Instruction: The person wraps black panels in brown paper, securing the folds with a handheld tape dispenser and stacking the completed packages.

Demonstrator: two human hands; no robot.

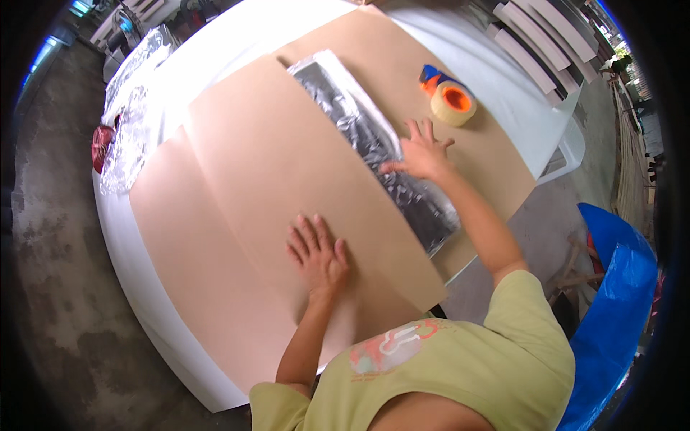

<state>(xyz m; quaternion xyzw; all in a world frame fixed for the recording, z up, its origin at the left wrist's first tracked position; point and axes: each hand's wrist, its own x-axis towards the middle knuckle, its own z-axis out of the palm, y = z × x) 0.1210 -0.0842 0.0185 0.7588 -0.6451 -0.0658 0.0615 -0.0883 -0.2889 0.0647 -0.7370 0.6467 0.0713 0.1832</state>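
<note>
My left hand (318,253) lies flat, fingers spread, on a large sheet of brown wrapping paper (273,172) folded over a long flat item. My right hand (422,153) presses, fingers apart, on the uncovered strip of that item, which is dark and wrapped in shiny clear plastic (374,144). Neither hand grips anything. More brown paper (402,65) lies under the item and runs to the right.
A roll of tan tape (453,103) with an orange and blue dispenser (432,77) sits on the paper beyond my right hand. A white table (165,316) carries everything. Clear plastic sheeting (129,115) lies far left. A blue tarp (618,287) is at the right, white boards (532,32) at the top right.
</note>
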